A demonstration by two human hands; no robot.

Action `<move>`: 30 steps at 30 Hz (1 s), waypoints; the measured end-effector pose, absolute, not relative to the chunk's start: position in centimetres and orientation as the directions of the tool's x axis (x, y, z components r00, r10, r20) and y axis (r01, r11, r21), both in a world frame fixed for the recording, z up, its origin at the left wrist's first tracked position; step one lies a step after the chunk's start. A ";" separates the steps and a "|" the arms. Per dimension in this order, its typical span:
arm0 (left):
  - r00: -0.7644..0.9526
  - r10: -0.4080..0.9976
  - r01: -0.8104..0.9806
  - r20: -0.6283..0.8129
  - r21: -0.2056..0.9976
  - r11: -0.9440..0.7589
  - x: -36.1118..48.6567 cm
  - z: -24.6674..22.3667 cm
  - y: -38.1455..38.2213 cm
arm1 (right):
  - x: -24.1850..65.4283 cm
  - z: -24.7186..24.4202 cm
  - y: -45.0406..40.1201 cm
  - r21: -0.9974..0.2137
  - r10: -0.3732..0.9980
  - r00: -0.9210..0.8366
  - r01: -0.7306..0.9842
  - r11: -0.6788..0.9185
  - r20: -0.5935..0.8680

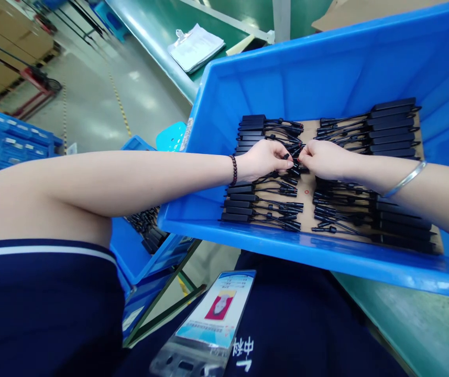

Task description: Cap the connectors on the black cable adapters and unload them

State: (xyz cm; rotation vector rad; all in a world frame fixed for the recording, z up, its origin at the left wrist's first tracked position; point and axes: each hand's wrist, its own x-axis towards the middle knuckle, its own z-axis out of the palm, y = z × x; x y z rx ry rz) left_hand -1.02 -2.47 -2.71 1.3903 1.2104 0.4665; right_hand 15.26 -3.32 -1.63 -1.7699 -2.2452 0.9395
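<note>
Pinching black cables [295, 170]: two hands [264, 158] [325, 158], one bin [298, 89].

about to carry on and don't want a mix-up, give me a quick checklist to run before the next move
1. Left hand grip on a black cable connector: ok, pinched in the fingertips.
2. Right hand hold: cannot tell, fingers are closed and hide what they pinch.
3. Black cabled modules in two columns, cable ends toward the middle: ok.
4. Cardboard sheet under them: ok.
5. Wrists free of jewellery: not ok, beaded bracelet and silver bangle are on.
6. ID badge outside the large blue bin: ok.
</note>
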 end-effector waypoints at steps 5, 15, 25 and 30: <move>0.370 0.848 0.380 -0.378 0.895 0.233 -1.1 -2.7 -2.5 | 15.2 -1.2 -3.2 -0.467 0.924 -0.212 0.883 0.041 -0.318; 0.393 0.855 0.436 -0.337 0.887 0.149 -1.1 -3.0 -2.1 | 15.0 -1.8 -3.4 -0.554 0.935 -0.290 0.822 0.132 -0.207; 0.355 0.872 0.355 -0.337 0.911 0.207 -1.0 -2.9 -2.3 | 15.2 -2.5 -3.4 -0.546 0.934 -0.300 0.824 0.152 -0.192; 0.329 0.879 0.366 -0.344 0.905 0.217 -0.9 -2.7 -2.3 | 15.2 -2.2 -3.4 -0.537 0.937 -0.293 0.830 0.151 -0.189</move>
